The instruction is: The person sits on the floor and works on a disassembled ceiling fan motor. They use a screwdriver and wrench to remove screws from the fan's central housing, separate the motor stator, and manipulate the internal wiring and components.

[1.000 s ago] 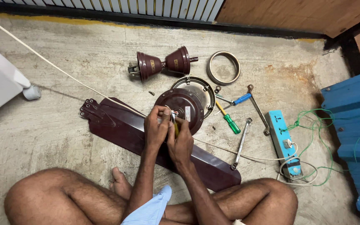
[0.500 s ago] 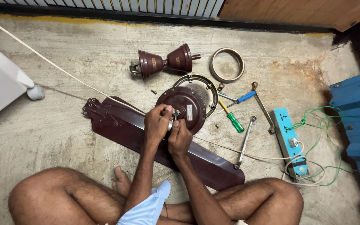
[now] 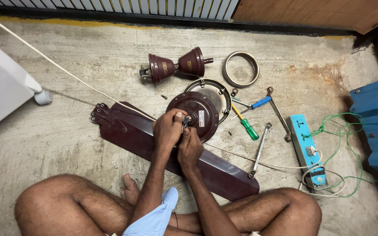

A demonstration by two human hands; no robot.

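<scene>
Head view, looking down at a person seated cross-legged on a concrete floor [image 3: 66, 144]. Left hand [image 3: 169, 130] and right hand [image 3: 190, 147] meet at the near-left edge of a maroon fan motor housing [image 3: 200, 114]. Both hands are curled in tight; fingers of the left hand wrap over a small dark part at the housing's centre hub, right hand pressed just below it, touching the left. What exactly is pinched between them is too small to tell.

Housing lies flat, directly beyond the grip. Under the hands and wrists: stacked maroon fan blades [image 3: 224, 175], running from far left of the grip to near right. A white cord [image 3: 66, 72] passes diagonally beneath the hands.

Beyond the housing, touching its far edge: round metal cover plate [image 3: 217, 89]. Further beyond the grip: maroon downrod with two canopy cups [image 3: 176, 66], lying on its side; grey ring [image 3: 240, 69] to its right.

Right of the grip, near: green-handled screwdriver [image 3: 246, 126], blue-handled screwdriver [image 3: 257, 103], two spanners [image 3: 259, 150]. Well right: blue extension board [image 3: 306, 146] with green wire [image 3: 346, 131] looped around it.

Far left of the grip: white appliance [image 3: 1, 87].
</scene>
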